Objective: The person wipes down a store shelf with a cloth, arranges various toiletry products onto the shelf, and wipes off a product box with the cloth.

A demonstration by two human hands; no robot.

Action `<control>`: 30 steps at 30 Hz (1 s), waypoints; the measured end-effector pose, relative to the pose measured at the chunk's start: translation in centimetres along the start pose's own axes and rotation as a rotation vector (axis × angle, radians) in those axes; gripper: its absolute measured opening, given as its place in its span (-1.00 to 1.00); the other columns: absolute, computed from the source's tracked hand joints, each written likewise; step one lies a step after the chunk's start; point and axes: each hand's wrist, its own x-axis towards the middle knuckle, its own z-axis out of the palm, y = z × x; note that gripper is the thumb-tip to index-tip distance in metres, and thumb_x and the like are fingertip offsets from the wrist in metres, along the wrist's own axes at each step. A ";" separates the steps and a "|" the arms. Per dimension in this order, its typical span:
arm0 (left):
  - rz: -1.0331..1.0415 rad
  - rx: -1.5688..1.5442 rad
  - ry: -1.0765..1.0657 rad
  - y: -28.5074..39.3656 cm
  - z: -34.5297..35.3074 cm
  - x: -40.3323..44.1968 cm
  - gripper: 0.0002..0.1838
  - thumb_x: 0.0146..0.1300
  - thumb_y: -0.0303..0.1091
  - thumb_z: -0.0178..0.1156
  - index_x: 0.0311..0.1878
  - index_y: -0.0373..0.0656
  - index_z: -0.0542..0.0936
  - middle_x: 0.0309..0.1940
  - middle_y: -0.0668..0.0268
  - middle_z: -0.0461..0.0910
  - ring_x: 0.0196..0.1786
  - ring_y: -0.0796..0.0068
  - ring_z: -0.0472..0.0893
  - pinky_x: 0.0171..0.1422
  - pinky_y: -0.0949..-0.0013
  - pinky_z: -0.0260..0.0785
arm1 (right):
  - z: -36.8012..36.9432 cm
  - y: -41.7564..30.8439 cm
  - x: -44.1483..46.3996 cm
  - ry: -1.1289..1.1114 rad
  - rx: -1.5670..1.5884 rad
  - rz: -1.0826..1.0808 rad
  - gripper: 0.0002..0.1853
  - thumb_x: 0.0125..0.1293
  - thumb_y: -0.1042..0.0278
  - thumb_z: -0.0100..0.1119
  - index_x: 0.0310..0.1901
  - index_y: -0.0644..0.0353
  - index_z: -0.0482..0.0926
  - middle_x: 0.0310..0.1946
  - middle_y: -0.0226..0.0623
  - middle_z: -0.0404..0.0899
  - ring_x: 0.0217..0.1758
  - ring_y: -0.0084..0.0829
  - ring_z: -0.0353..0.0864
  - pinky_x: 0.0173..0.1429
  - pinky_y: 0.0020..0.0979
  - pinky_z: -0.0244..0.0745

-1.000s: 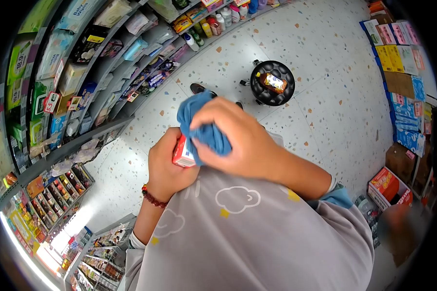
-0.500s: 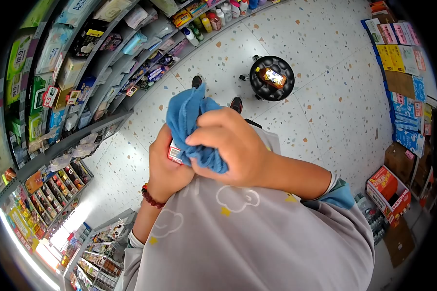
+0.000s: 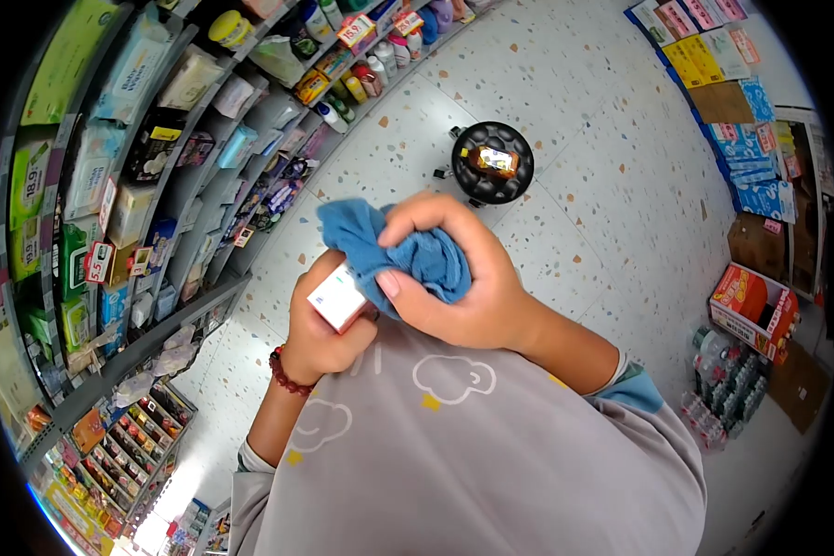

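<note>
A small white box with red edges (image 3: 337,298) is gripped in my left hand (image 3: 320,324), its white face turned up toward the camera. My right hand (image 3: 468,296) has its fingers and thumb wrapped round a crumpled blue cloth (image 3: 431,261). The cloth lies against the upper right side of the box, and a loose fold of it sticks out to the upper left, above my left hand. Both hands are close together in front of the grey apron (image 3: 491,445).
A round black stool (image 3: 499,185) on the speckled floor (image 3: 612,185) bears a packaged item (image 3: 496,161). Stocked shelves (image 3: 222,185) line the left. Stacked boxes (image 3: 760,167), a red carton (image 3: 753,310) and bottles (image 3: 727,380) stand at the right.
The box has turned, showing a white face instead of its red-edged end. My right hand and the cloth have shifted slightly right. The view has swung, moving the stool left.
</note>
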 end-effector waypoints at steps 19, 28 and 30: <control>0.004 -0.238 0.060 -0.4 -8.9 -1.2 -0.58 0.01 -0.66 0.19 0.03 -0.30 0.54 -0.12 0.33 0.67 -0.07 0.55 0.67 -0.02 0.42 0.53 | 8.0 -1.9 4.9 -0.197 -0.360 -0.082 -0.64 0.20 0.59 0.38 0.02 0.21 0.53 -0.06 -0.25 0.57 0.01 -0.44 0.57 0.15 -0.44 0.44; 0.015 -0.329 0.188 -1.8 -10.2 -1.6 -0.43 0.09 -0.72 0.18 0.25 -0.28 0.50 0.03 0.28 0.65 0.09 0.51 0.62 0.24 0.33 0.49 | 12.3 -0.6 5.5 -0.087 -0.696 -0.362 -0.49 -0.05 0.53 0.48 -0.01 0.11 0.54 -0.08 -0.14 0.52 -0.07 -0.03 0.58 0.06 -0.16 0.53; 0.068 -0.225 0.092 -1.5 -10.9 -1.7 -0.35 0.12 -0.74 0.15 0.36 -0.27 0.45 0.15 0.26 0.62 0.18 0.49 0.59 0.33 0.31 0.43 | 12.9 -0.3 5.3 -0.102 -0.691 -0.391 -0.48 -0.05 0.49 0.52 0.00 0.11 0.55 -0.05 -0.16 0.49 -0.08 -0.06 0.56 0.01 -0.17 0.51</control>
